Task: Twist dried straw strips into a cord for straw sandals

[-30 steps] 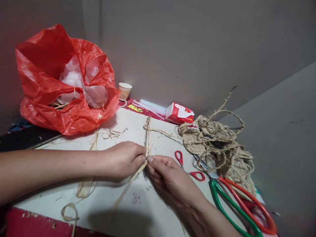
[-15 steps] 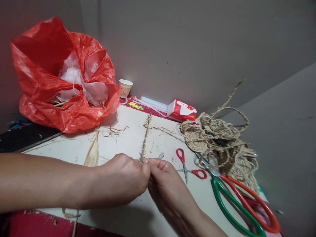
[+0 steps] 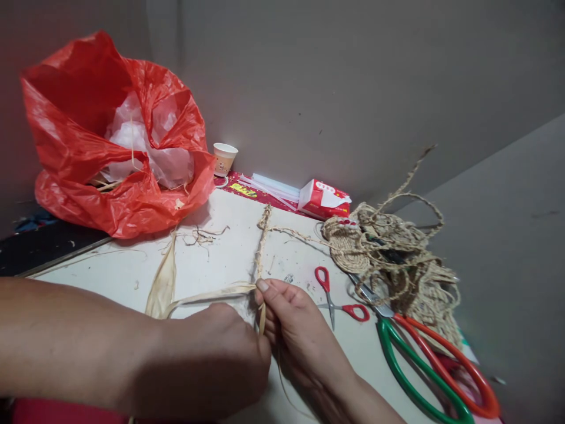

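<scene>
A braided cord (image 3: 262,250) of dry, straw-coloured husk runs from the far part of the white board (image 3: 238,247) towards me. My right hand (image 3: 293,321) pinches its near end between thumb and forefinger. From this pinch one pale husk strip (image 3: 216,292) stretches left, widening into a dry husk leaf (image 3: 162,282) on the board. Another short strip (image 3: 262,320) hangs down towards my left hand (image 3: 225,353), which is closed around it just below and left of the right hand. The fingers of my left hand are mostly hidden behind its back.
A red plastic bag (image 3: 106,194) stands at the back left, a paper cup (image 3: 225,158) beside it. Behind the board lies a tissue pack (image 3: 324,199). To the right are small red scissors (image 3: 332,306), large scissors (image 3: 424,365) and a heap of braided rope (image 3: 397,253).
My left hand has moved down towards me, away from the right hand's fingertips, drawing a strip down. The strip stretching left has come into view. My right hand keeps its place.
</scene>
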Demonstrator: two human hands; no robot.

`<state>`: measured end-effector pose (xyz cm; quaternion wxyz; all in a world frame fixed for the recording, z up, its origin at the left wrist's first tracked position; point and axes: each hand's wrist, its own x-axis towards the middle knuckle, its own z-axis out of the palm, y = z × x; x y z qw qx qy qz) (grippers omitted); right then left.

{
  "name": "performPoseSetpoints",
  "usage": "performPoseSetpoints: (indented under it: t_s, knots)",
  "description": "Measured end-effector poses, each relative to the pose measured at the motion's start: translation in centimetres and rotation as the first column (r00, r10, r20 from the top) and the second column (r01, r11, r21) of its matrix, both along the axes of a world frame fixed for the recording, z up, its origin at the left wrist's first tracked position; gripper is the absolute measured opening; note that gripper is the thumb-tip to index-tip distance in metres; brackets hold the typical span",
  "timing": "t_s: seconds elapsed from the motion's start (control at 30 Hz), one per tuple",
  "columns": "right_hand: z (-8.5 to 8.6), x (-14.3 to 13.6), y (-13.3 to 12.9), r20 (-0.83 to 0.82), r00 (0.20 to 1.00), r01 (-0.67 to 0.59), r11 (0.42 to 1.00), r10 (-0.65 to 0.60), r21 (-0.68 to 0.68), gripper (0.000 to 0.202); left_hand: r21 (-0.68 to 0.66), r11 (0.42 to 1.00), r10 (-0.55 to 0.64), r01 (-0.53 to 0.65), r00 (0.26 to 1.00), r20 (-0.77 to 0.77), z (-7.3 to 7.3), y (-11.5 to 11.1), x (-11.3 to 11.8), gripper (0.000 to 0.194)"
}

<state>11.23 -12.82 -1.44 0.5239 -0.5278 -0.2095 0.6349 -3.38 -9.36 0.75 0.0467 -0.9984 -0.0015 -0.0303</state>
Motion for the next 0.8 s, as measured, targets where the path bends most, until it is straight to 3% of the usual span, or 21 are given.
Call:
performPoseSetpoints:
  t_s: [0.03, 0.1, 0.13, 0.17, 0.2, 0.23, 0.3, 0.37, 0.43, 0.47, 0.5, 0.57, 0.7, 0.8]
  knots:
    - [0.1, 0.2, 0.1, 0.006, 1.000, 0.002, 1.000, -0.002, 0.001, 0.034, -0.086, 0.995, -0.045, 0.041, 0.998, -0.037, 0.4, 0.0, -0.3, 0.006]
    - [0.5, 0.4, 0.2, 0.015, 1.000, 0.007, 1.000, -0.007, 0.010, 0.035, -0.310, 0.946, -0.111, 0.092, 0.993, -0.044, 1.9, 0.5, -0.7, 0.013]
    - [0.7, 0.6, 0.3, 0.020, 1.000, 0.003, 1.000, -0.004, 0.023, 0.036, -0.409, 0.910, -0.067, 0.063, 0.998, 0.004, 2.8, 1.0, -0.7, 0.016]
    - [0.8, 0.6, 0.3, 0.022, 1.000, -0.002, 0.999, 0.001, 0.040, 0.036, -0.487, 0.874, 0.037, 0.004, 0.996, 0.076, 3.6, 1.6, -0.5, 0.016]
    - [0.9, 0.7, 0.3, 0.023, 1.000, -0.006, 0.998, 0.005, 0.057, 0.037, -0.542, 0.834, 0.229, -0.106, 0.960, 0.164, 4.3, 2.3, -0.3, 0.017]
    - [0.9, 0.7, 0.3, 0.022, 1.000, -0.011, 0.997, 0.009, 0.073, 0.037, -0.595, 0.782, 0.397, -0.187, 0.885, 0.244, 4.8, 3.0, 0.1, 0.016]
    - [0.7, 0.8, 0.3, 0.013, 1.000, -0.016, 0.995, 0.015, 0.096, 0.037, -0.712, 0.651, 0.602, -0.263, 0.750, 0.274, 4.9, 4.3, 1.1, 0.010]
    - [0.5, 0.8, 0.4, 0.011, 1.000, -0.013, 0.994, 0.012, 0.112, 0.037, -0.832, 0.464, 0.653, -0.304, 0.752, 0.089, 4.1, 5.2, 1.9, 0.013]
    - [0.4, 0.9, 0.6, 0.014, 1.000, -0.005, 0.992, 0.003, 0.123, 0.037, -0.914, 0.236, 0.549, -0.329, 0.822, -0.154, 2.9, 5.7, 2.4, 0.020]
    - [0.3, 1.0, 0.6, 0.018, 1.000, -0.003, 0.992, 0.000, 0.126, 0.037, -0.934, 0.154, 0.483, -0.323, 0.849, -0.214, 2.4, 5.8, 2.5, 0.024]
    - [0.3, 1.1, 0.7, 0.021, 1.000, -0.008, 0.992, 0.006, 0.126, 0.036, -0.948, 0.109, 0.432, -0.299, 0.873, -0.226, 2.1, 5.9, 2.6, 0.026]
    - [0.5, 1.2, 0.7, 0.024, 0.999, -0.035, 0.991, 0.032, 0.133, 0.036, -0.965, 0.119, 0.381, -0.232, 0.909, -0.172, 2.0, 6.1, 2.4, 0.026]
    - [0.7, 1.4, 0.6, 0.011, 0.996, -0.092, 0.979, 0.091, 0.180, 0.035, -0.938, 0.253, 0.293, -0.237, 0.943, -0.160, 3.7, 7.4, 1.9, 0.023]
    - [0.7, 1.6, 0.7, -0.030, 0.997, -0.062, 0.978, 0.069, 0.197, 0.033, -0.872, 0.376, 0.346, -0.314, 0.920, -0.183, 5.9, 9.0, 1.5, 0.022]
